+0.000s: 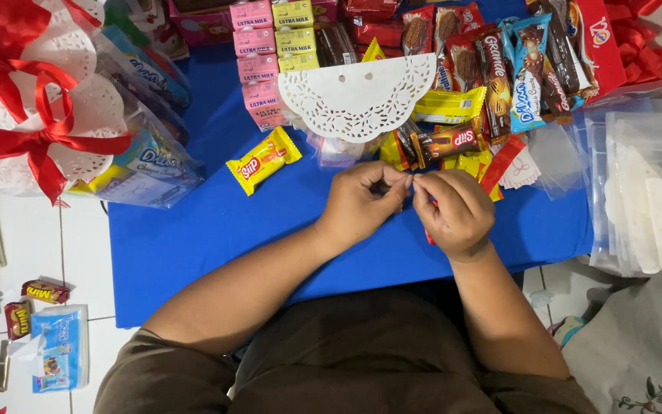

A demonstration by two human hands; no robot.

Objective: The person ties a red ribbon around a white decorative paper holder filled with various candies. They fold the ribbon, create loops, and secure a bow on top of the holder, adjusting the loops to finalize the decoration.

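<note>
While both hands meet over the blue table [193, 253], the left hand [362, 201] and right hand [457, 211] pinch a thin red ribbon [431, 222] between thumb and fingertips, knuckles almost touching. Most of it is hidden inside the right fist; only a short red bit shows at the fingertips and below the palm. Step in hand looks like working or threading the ribbon end, small fiddly pinch work. Judging from this, the next move calls for a tight fingertip grip and a short pull with the hands kept close, since the strip is narrow and slippery.

Ribbon long axis: cannot tell for sure; the visible pieces run roughly top to bottom through the right hand, near end pointing toward the person.

Just beyond the hands lies a white paper doily [358, 96], folded to a half circle, flat edge away from the person, two punched holes near that edge. Under and beside it sit snack packs and a clear plastic bag [339, 149]. A yellow wafer pack [263, 159] lies apart to the left, tilted. Small milk cartons [258, 61] are stacked at the far edge. Finished bundles with red bows [32, 130] sit far left. Clear bags holding white doilies [649, 199] lie far right.
</note>
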